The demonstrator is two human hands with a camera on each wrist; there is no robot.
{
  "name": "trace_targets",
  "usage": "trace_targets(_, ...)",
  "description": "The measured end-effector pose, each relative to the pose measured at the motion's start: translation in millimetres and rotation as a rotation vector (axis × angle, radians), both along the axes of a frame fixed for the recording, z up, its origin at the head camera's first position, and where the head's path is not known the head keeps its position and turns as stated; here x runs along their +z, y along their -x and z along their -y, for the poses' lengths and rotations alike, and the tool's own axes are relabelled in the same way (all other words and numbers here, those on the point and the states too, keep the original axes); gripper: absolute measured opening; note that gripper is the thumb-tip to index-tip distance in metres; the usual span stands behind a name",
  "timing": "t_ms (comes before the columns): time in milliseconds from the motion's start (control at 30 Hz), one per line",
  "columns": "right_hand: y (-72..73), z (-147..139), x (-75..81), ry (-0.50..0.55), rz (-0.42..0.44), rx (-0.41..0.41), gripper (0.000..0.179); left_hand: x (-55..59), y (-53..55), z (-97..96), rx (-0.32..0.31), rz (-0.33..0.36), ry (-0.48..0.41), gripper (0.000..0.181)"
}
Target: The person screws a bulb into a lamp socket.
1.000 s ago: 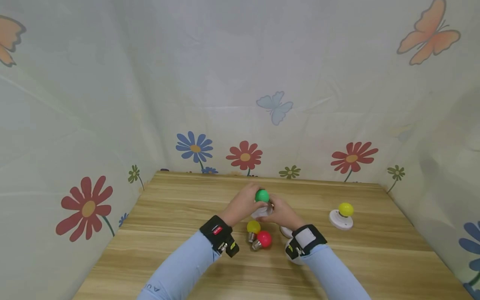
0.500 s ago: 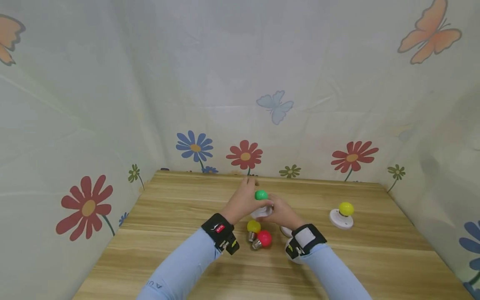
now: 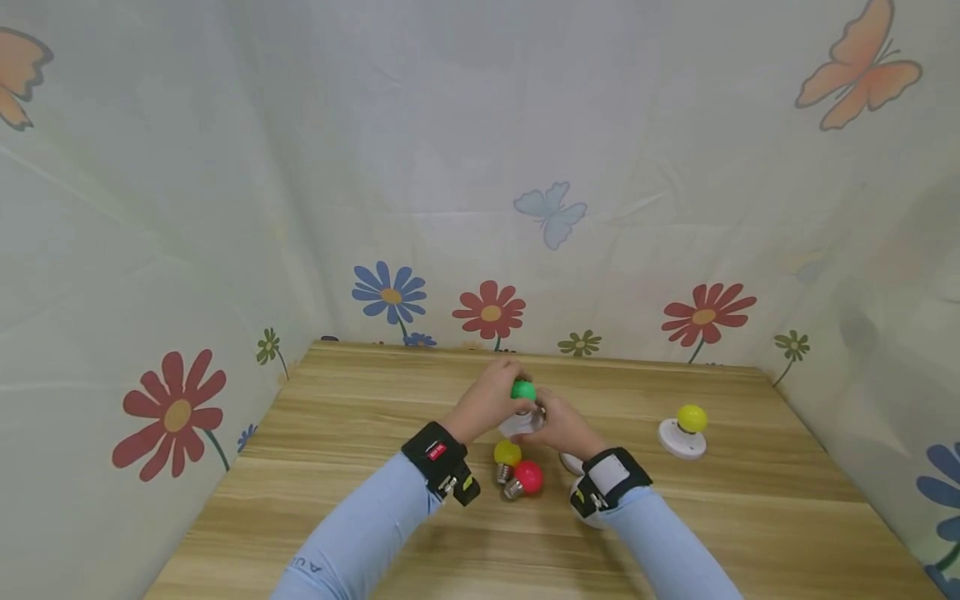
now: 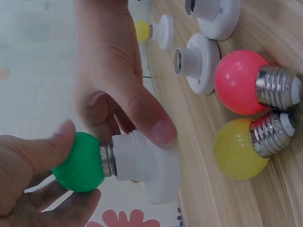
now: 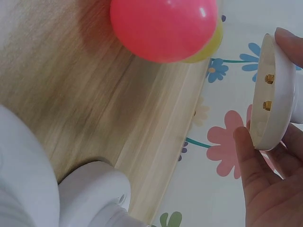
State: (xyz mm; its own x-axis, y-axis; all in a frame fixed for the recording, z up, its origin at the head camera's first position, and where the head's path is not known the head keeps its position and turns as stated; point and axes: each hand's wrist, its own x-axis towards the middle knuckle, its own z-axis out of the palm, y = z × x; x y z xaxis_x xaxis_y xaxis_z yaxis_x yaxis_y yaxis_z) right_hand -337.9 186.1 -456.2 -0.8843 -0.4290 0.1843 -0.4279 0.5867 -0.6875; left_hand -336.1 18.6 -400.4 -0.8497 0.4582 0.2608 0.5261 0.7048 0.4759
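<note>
My left hand [image 3: 487,404] grips a green light bulb [image 4: 80,163], thumb on one side and fingers on the other. The bulb's metal screw base is partly inside the socket of a white lamp holder [image 4: 158,168]; some of the thread shows outside. With its thumb and fingers, my right hand [image 3: 564,425] holds that lamp holder above the table. In the right wrist view the holder's hollow underside [image 5: 267,94] shows brass screws. Beneath the hands a yellow bulb [image 4: 240,149] and a red bulb [image 4: 241,82] lie side by side on the wood.
Two white lamp holders with bare sockets [image 4: 201,64] [image 4: 220,16] stand on the table [image 3: 360,517], partly under my right wrist in the head view. Farther right stands a holder with a yellow bulb [image 3: 692,418] fitted. A flowered curtain [image 3: 420,167] surrounds the table's back and sides.
Half a second ago my left fingers were straighter and lifted off the green bulb's top; now they curl round it again. My right hand stays on the lamp holder, almost still.
</note>
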Motion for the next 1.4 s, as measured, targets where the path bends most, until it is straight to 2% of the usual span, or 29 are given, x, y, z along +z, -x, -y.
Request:
trace_targets(167, 0.8, -2, -1.5, 0.006, -0.02, 0.003, 0.065, 2.3, 1.6, -1.2, -0.054, 0.024, 0.025, 0.037)
trace_targets(267, 1.0, -2, -1.5, 0.012, -0.021, 0.005, 0.065, 2.8, 2.0, -1.4, -0.055, 0.042, 0.006, 0.047)
trace_targets(433, 0.9, -1, -0.3, -0.014, -0.035, -0.015, 0.061, 5.2, -1.1, -1.3, 0.035, 0.021, -0.032, 0.069)
trace_targets(533, 1.9, 0, -1.1, -0.009, -0.042, -0.006, 0.058, 4.5, -3.3, -2.1, 0.093, -0.039, 0.03, 0.068)
trace_targets(667, 1.9, 0, -1.8, 0.011, -0.063, 0.033, 0.055, 2.3, -5.1, -2.9, 0.126, -0.064, 0.102, 0.061)
trace_targets(867, 0.8, 1, -0.9, 0.012, -0.041, 0.024, 0.06, 5.6, -7.2, -3.1, 0.103, -0.02, 0.109, 0.051)
trace_targets(1000, 0.9, 0, -2.1, 0.006, -0.024, 0.002, 0.062, 9.9, -7.5, -3.4, 0.058, 0.012, 0.121, 0.043)
trace_targets(1167, 0.8, -1, -4.5, 0.0, -0.045, 0.008, 0.06, 13.0, -6.2, -4.8, -0.003, 0.061, 0.132, 0.04)
trace_targets(1300, 0.8, -2, -5.7, 0.003, -0.074, 0.025, 0.06, 12.8, -5.1, -4.9, -0.016, 0.099, 0.111, 0.05)
trace_targets(1400, 1.1, -2, -6.1, 0.012, -0.074, 0.027, 0.059, 11.7, -5.5, -4.0, 0.024, 0.101, 0.072, 0.064)
